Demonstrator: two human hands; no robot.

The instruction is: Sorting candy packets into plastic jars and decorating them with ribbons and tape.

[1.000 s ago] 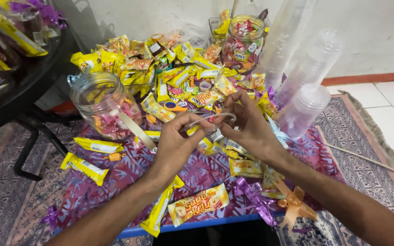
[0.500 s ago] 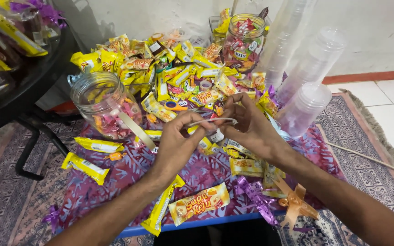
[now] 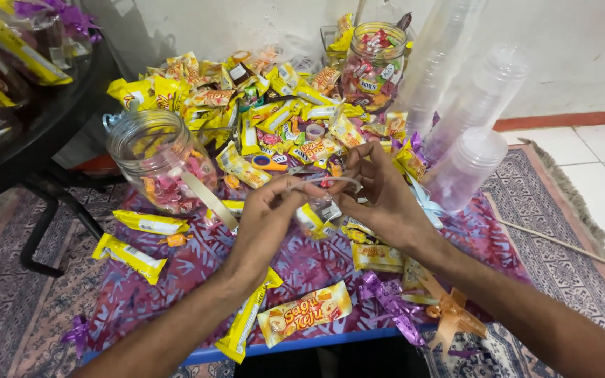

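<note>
My left hand (image 3: 264,222) and my right hand (image 3: 379,196) meet above a low table, both pinching a thin pale ribbon (image 3: 320,182) stretched between the fingertips. Below the ribbon a small clear wrapped packet of sweets (image 3: 325,210) sits between the hands; how it is held cannot be told. Behind the hands lies a heap of yellow snack packets and sweets (image 3: 274,105). An orange-yellow wafer packet (image 3: 304,313) lies near the front edge, under my forearms.
A clear glass jar of sweets (image 3: 159,161) stands left of the hands, another jar (image 3: 372,63) at the back. Stacks of clear plastic cups (image 3: 467,150) lean at the right. Purple and gold bows (image 3: 414,311) lie in front. A dark table (image 3: 29,133) stands at left.
Both hands stay almost in place; the fingers have worked the ribbon, which now arches between the fingertips a little differently.
</note>
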